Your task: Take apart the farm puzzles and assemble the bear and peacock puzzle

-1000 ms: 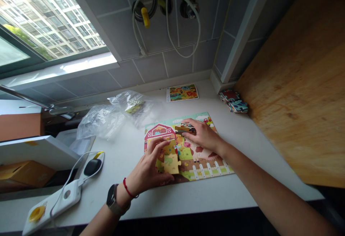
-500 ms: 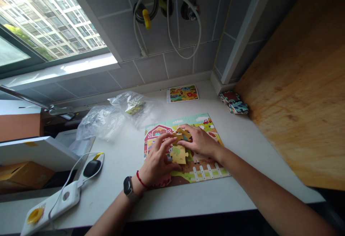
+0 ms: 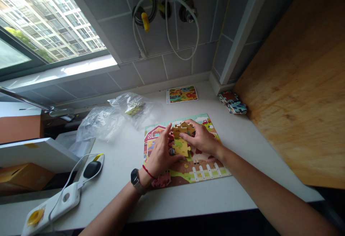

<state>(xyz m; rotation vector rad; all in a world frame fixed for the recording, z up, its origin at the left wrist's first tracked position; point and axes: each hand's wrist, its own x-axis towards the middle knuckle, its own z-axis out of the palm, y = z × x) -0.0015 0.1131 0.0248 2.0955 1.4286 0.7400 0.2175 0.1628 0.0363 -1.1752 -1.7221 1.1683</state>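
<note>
The left hand, fingers spread wide, rests its thumb against a yellow cardboard jigsaw piece. The right hand narrowly grips joined yellow pieces just above it. Both lie over a farm-scene cardboard puzzle, its long axis along the white desk edge, below a grey tiled wall.
</note>
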